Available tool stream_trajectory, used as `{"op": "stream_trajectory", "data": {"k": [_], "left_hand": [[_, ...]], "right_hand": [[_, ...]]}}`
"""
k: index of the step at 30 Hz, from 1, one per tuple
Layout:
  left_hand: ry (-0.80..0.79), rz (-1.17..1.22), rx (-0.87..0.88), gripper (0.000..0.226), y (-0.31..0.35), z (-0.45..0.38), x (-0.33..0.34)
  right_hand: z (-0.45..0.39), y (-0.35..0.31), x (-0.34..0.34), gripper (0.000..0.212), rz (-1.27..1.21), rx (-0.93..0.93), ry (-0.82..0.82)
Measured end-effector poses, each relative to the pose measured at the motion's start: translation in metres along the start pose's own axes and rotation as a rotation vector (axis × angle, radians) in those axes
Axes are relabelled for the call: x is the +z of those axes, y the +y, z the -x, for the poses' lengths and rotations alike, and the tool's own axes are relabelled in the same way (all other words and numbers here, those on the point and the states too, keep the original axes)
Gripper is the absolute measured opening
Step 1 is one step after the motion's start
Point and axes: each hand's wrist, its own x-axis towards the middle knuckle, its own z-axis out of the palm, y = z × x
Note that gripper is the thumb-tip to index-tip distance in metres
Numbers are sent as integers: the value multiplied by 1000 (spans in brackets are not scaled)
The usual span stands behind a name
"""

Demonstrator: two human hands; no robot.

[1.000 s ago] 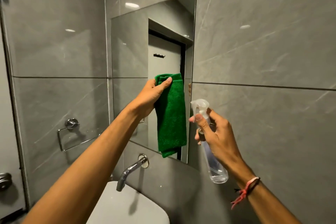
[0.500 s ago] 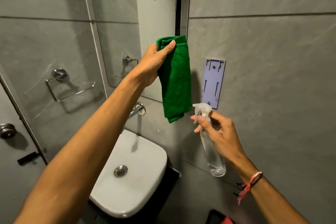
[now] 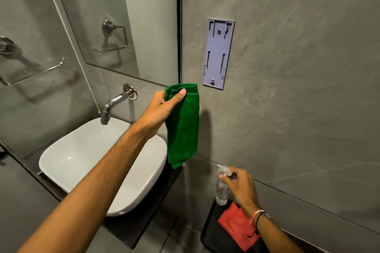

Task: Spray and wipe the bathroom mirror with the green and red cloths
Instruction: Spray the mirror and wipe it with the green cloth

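My left hand [image 3: 162,109] grips the top of a folded green cloth [image 3: 184,129], which hangs in the air just below the mirror's [image 3: 123,16] lower right corner. Low on the right, my right hand [image 3: 239,187] is closed around the head of a clear spray bottle [image 3: 222,190]. The bottle stands upright at the back corner of a dark stool [image 3: 211,234]. A red cloth [image 3: 236,228] lies folded on that stool, just in front of the bottle and under my right wrist.
A white basin [image 3: 98,162] sits on a dark counter below a chrome wall tap [image 3: 117,101]. A grey plastic bracket [image 3: 218,53] is fixed on the wall right of the mirror. A chrome towel ring [image 3: 30,72] hangs on the left wall.
The view has dropped from the mirror to the basin and stool. My right hand has lowered the spray bottle onto the stool. My left hand has come down off the mirror with the green cloth.
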Motion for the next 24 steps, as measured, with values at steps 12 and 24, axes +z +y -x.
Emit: {"op": "stream_trajectory", "data": {"k": [12,24], "left_hand": [[58,-5,-140,26,-41,12,-14],[73,58,-127,26,-26,17,-24]], "right_hand": [[-19,87,34,28,102,193,-62],[-39,75,23,36,307,152,-311]]}}
